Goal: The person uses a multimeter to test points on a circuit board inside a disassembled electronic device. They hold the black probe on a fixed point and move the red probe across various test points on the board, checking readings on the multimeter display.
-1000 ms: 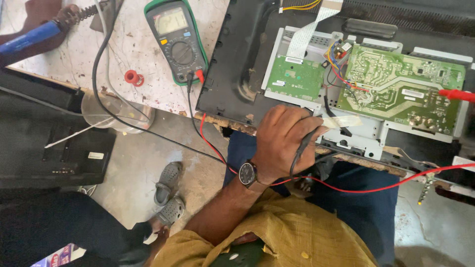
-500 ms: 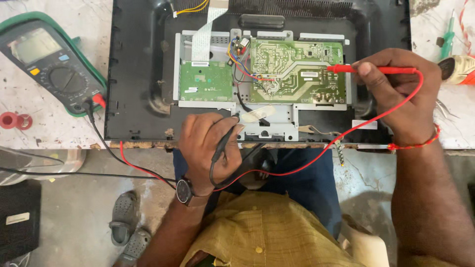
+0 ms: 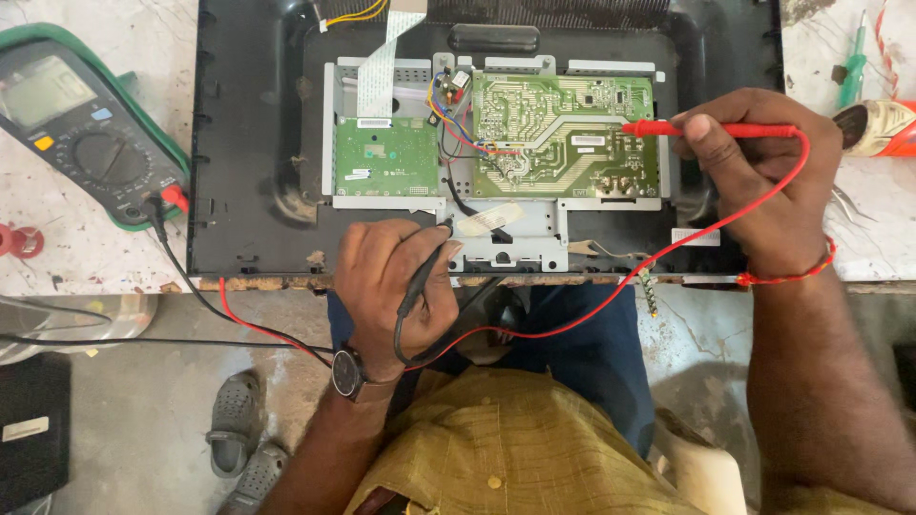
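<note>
We are looking down at a black monitor back shell (image 3: 248,143) that is lying flat across the upper middle of the frame, its near edge running along the workbench (image 3: 114,257) lip. Inside it, right of centre, a large green power board (image 3: 563,133) is sitting beside a smaller green board (image 3: 386,157) to its left. At the upper left, a green-cased multimeter (image 3: 81,129) is resting on the bench with its leads trailing down and right. Our right hand (image 3: 763,181), at the right of the frame, is pinching the red probe (image 3: 706,129) and is touching its tip to the right edge of the power board. Our left hand (image 3: 396,286), lower centre, is gripping the black probe (image 3: 425,272), pressing its tip onto the metal chassis plate (image 3: 525,234) just below the boards.
</note>
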